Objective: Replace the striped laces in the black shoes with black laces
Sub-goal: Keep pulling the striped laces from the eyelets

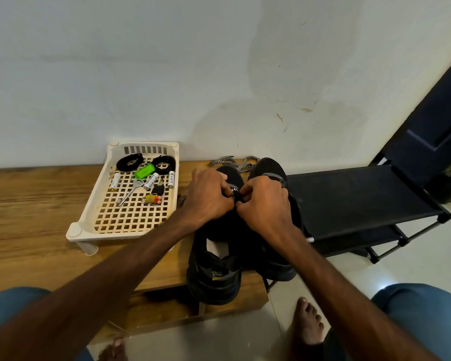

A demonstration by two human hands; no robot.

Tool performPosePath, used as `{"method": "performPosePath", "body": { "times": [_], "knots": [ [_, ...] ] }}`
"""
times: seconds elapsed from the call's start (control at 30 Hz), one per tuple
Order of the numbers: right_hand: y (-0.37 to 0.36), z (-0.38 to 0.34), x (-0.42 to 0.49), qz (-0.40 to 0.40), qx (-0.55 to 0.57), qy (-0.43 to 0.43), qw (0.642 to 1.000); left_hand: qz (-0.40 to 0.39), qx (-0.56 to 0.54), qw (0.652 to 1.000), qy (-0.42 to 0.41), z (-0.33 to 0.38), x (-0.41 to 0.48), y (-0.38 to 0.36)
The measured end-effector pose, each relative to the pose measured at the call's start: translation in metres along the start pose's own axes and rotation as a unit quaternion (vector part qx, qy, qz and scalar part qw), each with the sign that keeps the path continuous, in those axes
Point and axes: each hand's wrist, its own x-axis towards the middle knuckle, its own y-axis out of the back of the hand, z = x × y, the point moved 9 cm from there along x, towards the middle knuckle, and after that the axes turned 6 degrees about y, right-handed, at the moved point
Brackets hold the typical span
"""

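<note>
left hand (208, 192) and right hand (264, 201) pinch the black-and-white striped lace (235, 191) atop the black fabric shoes (214, 277) on the wooden bench (37, 204), coiled black laces (129, 162) in the cream lattice tray (74, 231); a hard tug could drag a shoe off the edge.

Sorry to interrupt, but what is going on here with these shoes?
A person seems to be unlacing the black shoes standing on the wooden bench. The left hand and right hand both pinch a striped lace above them. The black laces lie coiled in the cream tray, not yet used.
</note>
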Motion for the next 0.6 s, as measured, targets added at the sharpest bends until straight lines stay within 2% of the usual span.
{"method": "performPosePath", "body": {
  "times": [0.6],
  "knots": [
    [-0.0023, -0.0042, 0.0002, -0.012, -0.016, 0.013, 1.000, 0.000, 0.054, 0.999, 0.003, -0.0002, 0.0028, 0.0026]
  ]
}}
